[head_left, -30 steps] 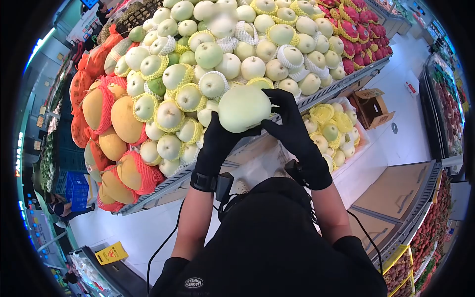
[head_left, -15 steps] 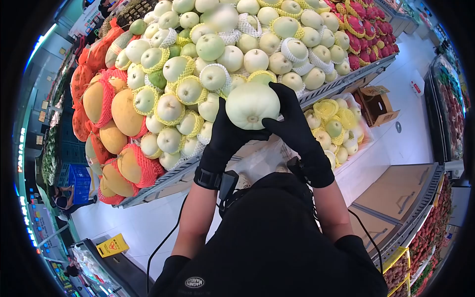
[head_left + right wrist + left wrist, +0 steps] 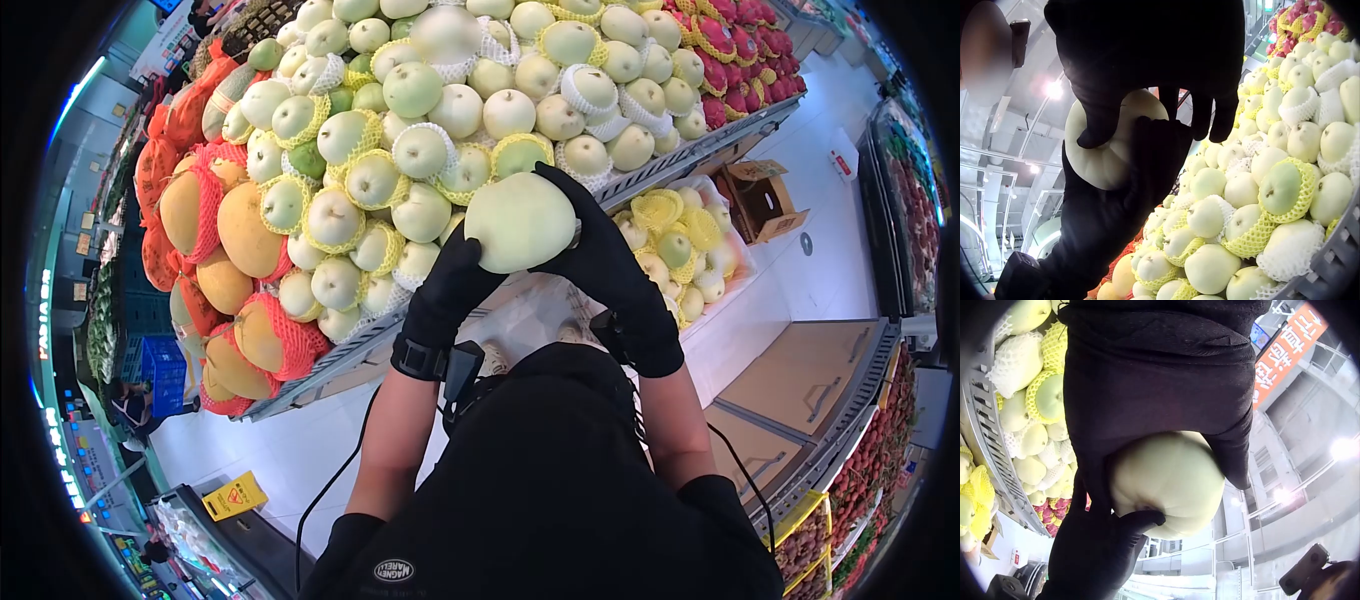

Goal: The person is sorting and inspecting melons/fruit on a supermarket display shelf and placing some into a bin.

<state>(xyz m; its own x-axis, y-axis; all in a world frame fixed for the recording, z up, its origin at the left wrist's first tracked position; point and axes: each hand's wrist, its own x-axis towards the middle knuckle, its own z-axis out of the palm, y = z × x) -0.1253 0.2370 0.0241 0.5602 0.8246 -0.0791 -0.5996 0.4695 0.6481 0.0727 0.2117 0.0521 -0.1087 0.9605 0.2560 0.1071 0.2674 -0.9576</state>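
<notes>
A smooth pale green melon (image 3: 520,222) is held between both black-gloved hands, in front of the fruit display. My left hand (image 3: 452,285) grips its left side and underside, the thumb lying on the near face. On the other side my right hand (image 3: 605,262) holds the melon, with a finger up by its top right edge. In the left wrist view the right thumb presses near the round scar on the melon (image 3: 1175,487). The right wrist view shows that thumb across the melon (image 3: 1100,164), with the other right fingers reaching past it.
Behind the hands rises a heap of pale melons (image 3: 420,150), many in foam nets. Orange-yellow melons (image 3: 255,235) lie left, dragon fruit (image 3: 735,60) at the far right. A grey rail (image 3: 690,165) edges the display. Lower right are a bin of netted melons (image 3: 680,255) and a cardboard box (image 3: 760,200).
The melon has been turned: the round scar that faced the head camera half a second ago is now out of that view. It sits slightly further right, and my left thumb has come onto its near side.
</notes>
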